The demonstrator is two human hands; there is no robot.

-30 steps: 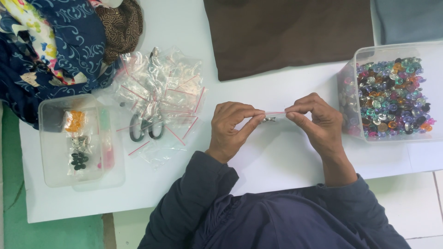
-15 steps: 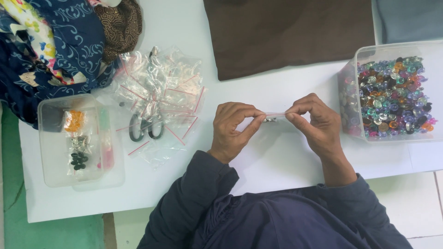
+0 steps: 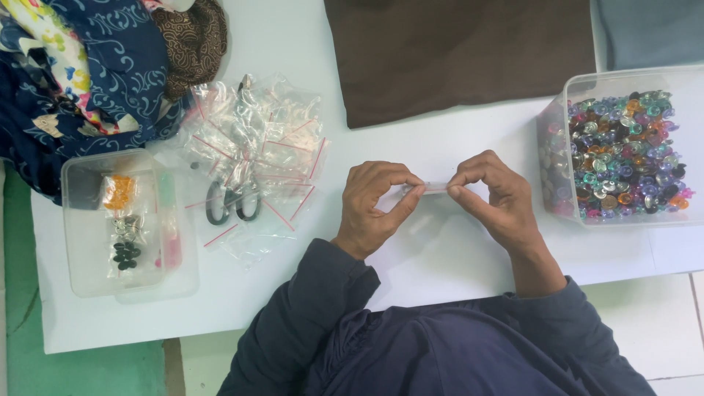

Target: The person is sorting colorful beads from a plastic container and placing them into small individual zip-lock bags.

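My left hand [image 3: 378, 204] and my right hand [image 3: 495, 196] meet above the white table [image 3: 440, 257], each pinching one end of a small clear plastic bag [image 3: 435, 188] with a red zip strip. Thumb and fingers of both hands are closed on its top edge. What is inside the bag is too small to tell. A clear box [image 3: 568, 158] of several coloured shiny buttons [image 3: 623, 154] stands just right of my right hand. A pile of empty clear zip bags [image 3: 253, 158] lies left of my left hand.
Black-handled scissors [image 3: 231, 205] lie on the bag pile. A clear tub [image 3: 128, 224] at the left holds small filled packets. Patterned blue fabrics [image 3: 88, 73] are heaped at top left, a brown cloth [image 3: 455, 51] lies at top centre, a grey cloth [image 3: 649, 33] at top right.
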